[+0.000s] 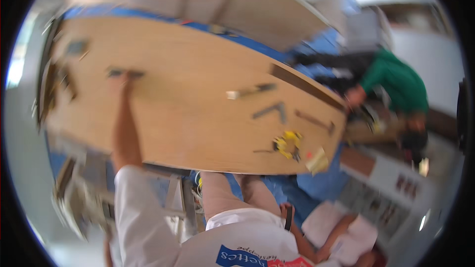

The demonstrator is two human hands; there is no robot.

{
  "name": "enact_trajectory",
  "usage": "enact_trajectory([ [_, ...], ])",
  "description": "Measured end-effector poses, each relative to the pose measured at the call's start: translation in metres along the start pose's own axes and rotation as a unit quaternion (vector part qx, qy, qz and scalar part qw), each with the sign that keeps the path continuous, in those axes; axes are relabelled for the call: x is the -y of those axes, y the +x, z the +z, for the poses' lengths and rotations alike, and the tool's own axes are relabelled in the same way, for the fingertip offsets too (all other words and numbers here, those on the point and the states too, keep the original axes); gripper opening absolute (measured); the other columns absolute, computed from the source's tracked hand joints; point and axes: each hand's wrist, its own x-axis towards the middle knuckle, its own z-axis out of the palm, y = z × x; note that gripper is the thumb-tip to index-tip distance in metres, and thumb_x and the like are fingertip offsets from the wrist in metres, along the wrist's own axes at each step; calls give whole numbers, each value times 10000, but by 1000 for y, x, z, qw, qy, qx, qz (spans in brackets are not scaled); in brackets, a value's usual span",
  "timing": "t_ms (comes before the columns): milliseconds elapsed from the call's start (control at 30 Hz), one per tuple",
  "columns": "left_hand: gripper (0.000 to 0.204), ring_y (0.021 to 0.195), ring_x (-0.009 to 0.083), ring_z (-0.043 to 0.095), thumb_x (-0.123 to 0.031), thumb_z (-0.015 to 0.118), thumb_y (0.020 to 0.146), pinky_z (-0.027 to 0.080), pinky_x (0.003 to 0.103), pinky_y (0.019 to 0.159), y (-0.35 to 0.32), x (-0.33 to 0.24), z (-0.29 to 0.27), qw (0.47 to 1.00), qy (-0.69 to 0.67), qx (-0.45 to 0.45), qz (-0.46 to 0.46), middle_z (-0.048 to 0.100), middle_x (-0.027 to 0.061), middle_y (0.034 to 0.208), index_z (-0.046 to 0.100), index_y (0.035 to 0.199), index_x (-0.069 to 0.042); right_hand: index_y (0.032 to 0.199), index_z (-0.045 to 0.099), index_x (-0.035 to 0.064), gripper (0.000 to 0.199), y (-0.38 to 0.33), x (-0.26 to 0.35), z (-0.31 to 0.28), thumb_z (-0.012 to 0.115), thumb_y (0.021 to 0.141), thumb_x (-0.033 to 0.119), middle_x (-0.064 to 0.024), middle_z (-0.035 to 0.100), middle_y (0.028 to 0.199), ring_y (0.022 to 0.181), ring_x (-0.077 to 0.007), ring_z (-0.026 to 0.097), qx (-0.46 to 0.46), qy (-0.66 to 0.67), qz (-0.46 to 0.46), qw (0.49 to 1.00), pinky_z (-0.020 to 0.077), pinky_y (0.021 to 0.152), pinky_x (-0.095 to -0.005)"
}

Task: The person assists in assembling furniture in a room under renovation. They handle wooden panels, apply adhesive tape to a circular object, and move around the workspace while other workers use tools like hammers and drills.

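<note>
My left arm reaches across a large light-brown wooden board (188, 118). At its far left part, my left hand (125, 76) is closed over a dark, narrow tool (115, 73) lying against the surface; blur hides its exact kind. My right hand (286, 209) hangs low beside my right hip, with a black band at the wrist. Its fingers are too blurred to read, and it is apart from the board. Right of the left hand lie a dark-handled tool with a pale end (251, 91), an L-shaped square (271, 112) and a hammer (315, 121).
A yellow-and-black tool (287, 145) and a cream block (317, 161) are near the board's front right edge. A dark strip (307, 86) runs along the right edge. One person in green (396, 79) bends at the right; another in white (341, 225) is at lower right.
</note>
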Motion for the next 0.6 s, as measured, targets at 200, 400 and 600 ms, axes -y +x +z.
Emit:
enact_trajectory([
  [200,580,855,239,651,-437,730,662,510,395,755,-7,15,11,993,41,105,15,688,142,920,634,1024,5,793,677,31,111,-1,18,-4,624,809,127,-156,651,699,634,-263,642,-86,145,16,986,499,611,-337],
  [400,207,658,185,573,-223,640,834,457,359,581,-105,56,19,955,-196,187,122,609,73,734,555,876,-38,813,678,16,143,6,20,1,627,794,148,-169,671,775,737,-286,657,-44,179,70,980,499,673,-357],
  [600,132,596,115,505,-114,660,826,411,305,513,-313,93,7,879,-205,381,203,558,9,674,536,796,-79,816,691,18,127,18,19,-1,607,793,110,-166,679,776,729,-290,657,-100,245,63,962,506,678,-371],
])
